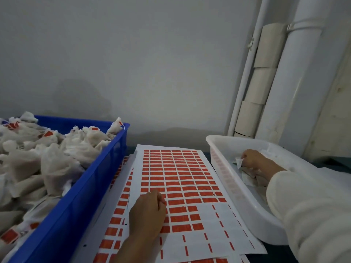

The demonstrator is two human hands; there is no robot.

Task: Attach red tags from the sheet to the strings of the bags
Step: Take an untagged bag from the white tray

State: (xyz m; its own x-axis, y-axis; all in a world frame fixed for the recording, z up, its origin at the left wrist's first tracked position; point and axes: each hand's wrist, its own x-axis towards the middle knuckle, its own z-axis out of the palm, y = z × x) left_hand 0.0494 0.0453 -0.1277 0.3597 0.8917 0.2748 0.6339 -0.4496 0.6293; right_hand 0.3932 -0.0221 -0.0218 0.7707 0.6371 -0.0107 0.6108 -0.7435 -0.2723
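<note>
Reaching into the white plastic tub (224, 149) right of the white sheet of red rectangular tags (176, 175), the right hand (254, 162) curls round a white gauze bag (239, 161). The left hand (148, 213) rests on that sheet, fingers bent at a tag; whether it pinches one I cannot tell. Judged step: fetching bag and tag. Next, string must meet tag above the sheet, between the tub's wall and the blue plastic crate (91, 175) of tagged bags left of it.

Your left hand (147, 215) lies knuckles up, fingers curled under, forearm bare. Your right hand (255, 162) reaches forward, fingers curled and pinching, arm in a white sleeve (303, 205).
</note>
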